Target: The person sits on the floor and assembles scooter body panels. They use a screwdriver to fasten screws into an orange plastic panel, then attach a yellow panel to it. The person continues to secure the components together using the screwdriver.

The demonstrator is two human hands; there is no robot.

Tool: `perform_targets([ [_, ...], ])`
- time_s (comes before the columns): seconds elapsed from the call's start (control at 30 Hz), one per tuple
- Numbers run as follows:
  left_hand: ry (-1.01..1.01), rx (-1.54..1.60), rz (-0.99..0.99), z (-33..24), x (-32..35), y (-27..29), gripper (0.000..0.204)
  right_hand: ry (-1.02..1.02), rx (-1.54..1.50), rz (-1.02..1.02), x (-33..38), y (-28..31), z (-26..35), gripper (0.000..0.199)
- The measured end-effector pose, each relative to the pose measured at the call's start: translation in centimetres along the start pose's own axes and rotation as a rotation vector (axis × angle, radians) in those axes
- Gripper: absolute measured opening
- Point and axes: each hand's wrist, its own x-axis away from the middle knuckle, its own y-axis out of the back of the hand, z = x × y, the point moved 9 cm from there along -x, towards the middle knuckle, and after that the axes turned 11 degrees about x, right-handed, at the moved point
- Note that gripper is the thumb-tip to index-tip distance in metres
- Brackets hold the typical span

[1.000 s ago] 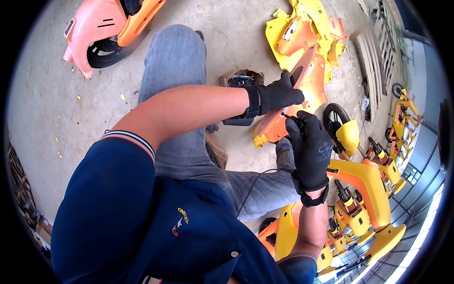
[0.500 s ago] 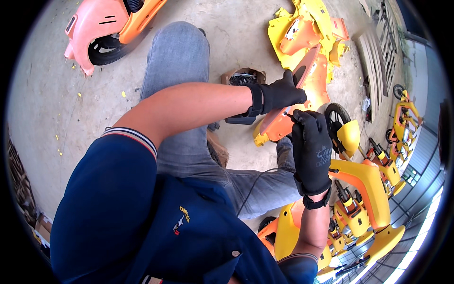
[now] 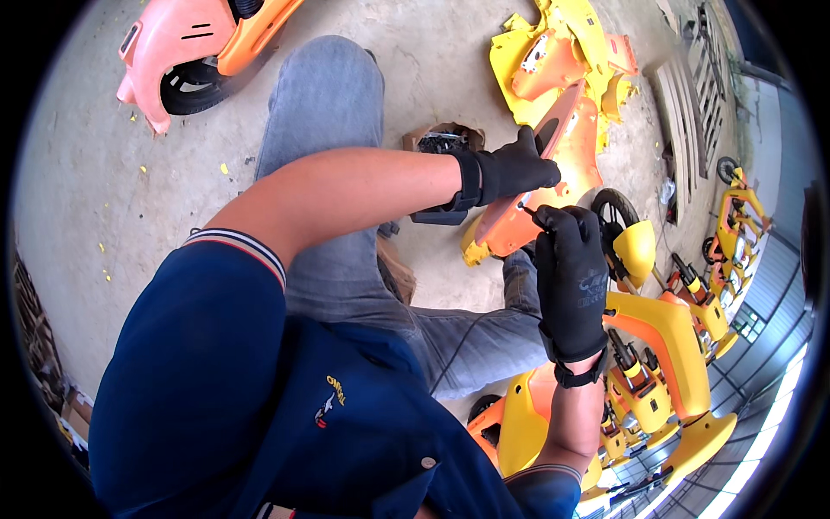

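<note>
An orange plastic scooter panel (image 3: 512, 227) with a pinkish rim stands tilted in front of me, beyond my knee. My left hand (image 3: 517, 166), in a black glove, is closed on the panel's upper edge, its thumb raised. Close to the panel's near face, my right hand (image 3: 571, 281), also black-gloved, has its fingers pinched together. A small dark pin-like piece (image 3: 526, 209) sticks out from those fingertips toward the panel; its kind is too small to make out. Whether it touches the panel cannot be told.
Beyond the panel lie yellow and orange body panels (image 3: 571, 35). An open cardboard box (image 3: 424, 138) of small dark parts sits by my leg. Yellow scooters (image 3: 644, 402) stand at right, a pink scooter (image 3: 186, 43) at far left, wooden pallets (image 3: 683, 121) at far right.
My right hand has shifted very slightly away from the panel. The left hand keeps its hold on the edge, and the panel stays in place.
</note>
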Motion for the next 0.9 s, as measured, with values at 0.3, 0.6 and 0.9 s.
perform_targets([
  [0.3, 0.017, 0.009, 0.015, 0.2, -0.1, -0.2, 0.077, -0.099, -0.002, -0.004, 0.0, -0.4, -0.6, 0.032],
  [0.6, 0.051, -0.016, 0.056, 0.3, -0.2, -0.3, 0.095, -0.014, 0.043, 0.032, 0.1, -0.1, -0.3, 0.033],
  [0.9, -0.003, 0.026, 0.010, 1.1, -1.0, -0.2, 0.068, -0.084, -0.054, 0.011, 0.3, -0.1, -0.4, 0.032],
])
